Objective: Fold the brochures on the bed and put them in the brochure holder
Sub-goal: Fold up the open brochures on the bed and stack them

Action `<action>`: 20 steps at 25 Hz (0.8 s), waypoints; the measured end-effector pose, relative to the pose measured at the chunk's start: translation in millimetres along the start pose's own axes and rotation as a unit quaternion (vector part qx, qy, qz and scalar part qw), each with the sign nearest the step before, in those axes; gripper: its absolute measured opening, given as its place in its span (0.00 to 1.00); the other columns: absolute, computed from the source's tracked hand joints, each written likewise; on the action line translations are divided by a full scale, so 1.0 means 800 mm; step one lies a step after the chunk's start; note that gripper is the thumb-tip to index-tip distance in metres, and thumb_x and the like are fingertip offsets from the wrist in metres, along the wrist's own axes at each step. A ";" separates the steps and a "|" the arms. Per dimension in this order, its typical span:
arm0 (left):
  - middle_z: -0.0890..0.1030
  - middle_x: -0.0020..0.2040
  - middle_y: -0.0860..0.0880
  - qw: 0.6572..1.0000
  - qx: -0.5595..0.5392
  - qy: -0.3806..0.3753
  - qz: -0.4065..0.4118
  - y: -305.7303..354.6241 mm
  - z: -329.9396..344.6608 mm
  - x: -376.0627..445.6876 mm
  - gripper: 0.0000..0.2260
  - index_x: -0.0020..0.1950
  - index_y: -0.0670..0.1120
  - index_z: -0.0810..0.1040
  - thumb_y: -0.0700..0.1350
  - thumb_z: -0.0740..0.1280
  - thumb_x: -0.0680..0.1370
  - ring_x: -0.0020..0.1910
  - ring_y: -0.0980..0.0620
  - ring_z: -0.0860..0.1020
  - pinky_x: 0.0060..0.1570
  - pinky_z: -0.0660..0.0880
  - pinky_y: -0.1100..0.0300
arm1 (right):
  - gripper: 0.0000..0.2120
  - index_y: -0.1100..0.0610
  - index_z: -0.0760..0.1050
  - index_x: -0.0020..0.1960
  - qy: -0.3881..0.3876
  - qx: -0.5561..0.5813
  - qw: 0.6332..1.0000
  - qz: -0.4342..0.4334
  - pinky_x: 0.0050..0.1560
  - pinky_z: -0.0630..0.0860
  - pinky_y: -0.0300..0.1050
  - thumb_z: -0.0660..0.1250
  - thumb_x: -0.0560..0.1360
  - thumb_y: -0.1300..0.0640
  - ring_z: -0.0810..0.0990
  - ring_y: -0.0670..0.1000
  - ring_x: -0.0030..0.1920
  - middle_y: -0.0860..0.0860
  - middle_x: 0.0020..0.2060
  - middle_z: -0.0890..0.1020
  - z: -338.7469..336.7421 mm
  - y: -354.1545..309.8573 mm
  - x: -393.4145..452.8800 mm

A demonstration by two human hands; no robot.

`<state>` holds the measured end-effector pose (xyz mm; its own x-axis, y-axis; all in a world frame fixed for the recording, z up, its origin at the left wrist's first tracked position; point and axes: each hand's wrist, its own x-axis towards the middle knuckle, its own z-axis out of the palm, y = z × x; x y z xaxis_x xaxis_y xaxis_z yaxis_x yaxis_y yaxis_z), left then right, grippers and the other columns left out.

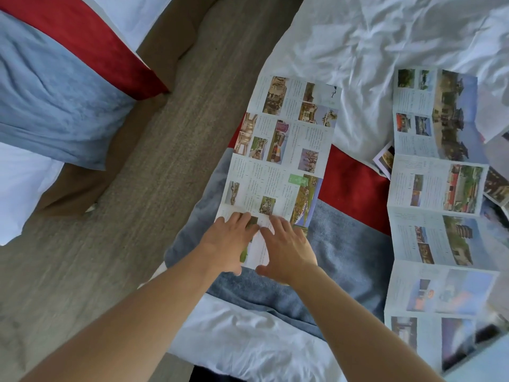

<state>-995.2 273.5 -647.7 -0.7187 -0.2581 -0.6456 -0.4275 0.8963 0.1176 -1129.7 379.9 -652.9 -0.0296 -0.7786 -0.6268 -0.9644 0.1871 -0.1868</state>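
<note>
Early stage: left hand (230, 239) and right hand (289, 250), fingers flat, press near panel of unfolded brochure (286, 150) mid-frame on bed (385, 37); second brochure (438, 194) at right unfolded, holder unseen.

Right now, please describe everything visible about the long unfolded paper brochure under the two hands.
The long unfolded paper brochure lies flat on the bed, opened into several creased panels printed with small photos and text. It crosses the white sheet, red band and grey-blue blanket. The left hand and right hand press its nearest panel with straight fingers.
</note>
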 end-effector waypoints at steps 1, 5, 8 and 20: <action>0.60 0.70 0.46 1.000 0.024 0.003 -0.009 0.005 0.005 -0.002 0.47 0.76 0.49 0.54 0.58 0.77 0.66 0.66 0.45 0.65 0.54 0.72 0.50 | 0.49 0.53 0.55 0.77 -0.008 -0.011 1.000 0.000 0.74 0.59 0.61 0.70 0.66 0.31 0.50 0.58 0.77 0.57 0.78 0.52 0.004 0.000 -0.001; 0.55 0.75 0.43 0.998 0.030 0.036 -0.041 0.018 0.019 -0.012 0.43 0.78 0.48 0.51 0.46 0.73 0.71 0.71 0.43 0.61 0.57 0.71 0.50 | 0.49 0.55 0.50 0.78 -0.023 -0.059 0.998 0.007 0.73 0.60 0.62 0.73 0.68 0.40 0.48 0.61 0.78 0.60 0.78 0.49 0.015 -0.002 -0.012; 0.68 0.67 0.47 0.997 -0.032 0.064 -0.037 0.025 0.014 -0.018 0.29 0.72 0.47 0.63 0.46 0.70 0.74 0.65 0.46 0.69 0.53 0.73 0.53 | 0.29 0.58 0.64 0.69 0.025 -0.047 0.999 0.000 0.62 0.70 0.56 0.68 0.71 0.54 0.67 0.60 0.68 0.59 0.69 0.66 0.012 -0.005 -0.020; 0.79 0.38 0.51 0.985 -0.110 0.121 -0.057 0.012 -0.054 -0.022 0.09 0.52 0.50 0.78 0.45 0.63 0.74 0.34 0.51 0.78 0.29 0.65 0.60 | 0.09 0.51 0.64 0.48 0.033 0.008 0.999 0.019 0.37 0.65 0.48 0.60 0.70 0.56 0.73 0.53 0.34 0.48 0.34 0.70 -0.078 0.008 -0.024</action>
<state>-1010.6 271.3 -602.6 -0.7576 -0.4552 -0.4678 -0.6025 0.7633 0.2330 -1151.8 358.6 -595.1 -0.0843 -0.8084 -0.5825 -0.9579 0.2268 -0.1762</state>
